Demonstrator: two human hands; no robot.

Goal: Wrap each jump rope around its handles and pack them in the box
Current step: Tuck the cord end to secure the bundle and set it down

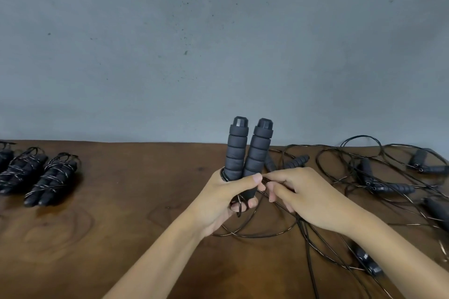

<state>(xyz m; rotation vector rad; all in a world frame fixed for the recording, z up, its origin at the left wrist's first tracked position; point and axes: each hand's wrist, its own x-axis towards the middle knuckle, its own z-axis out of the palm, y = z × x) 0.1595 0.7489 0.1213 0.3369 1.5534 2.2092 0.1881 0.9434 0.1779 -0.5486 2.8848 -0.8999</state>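
My left hand grips two dark foam jump rope handles side by side, standing upright above the brown wooden table. A turn of thin black rope loops round the handles' lower ends by my fingers. Just to the right, my right hand pinches that rope close to the handles. The rest of the rope trails down onto the table below my hands. No box is in view.
Wrapped jump ropes lie in a row at the table's left edge. A tangle of loose ropes and handles covers the right side. One more handle lies under my right forearm. A grey wall rises behind the table.
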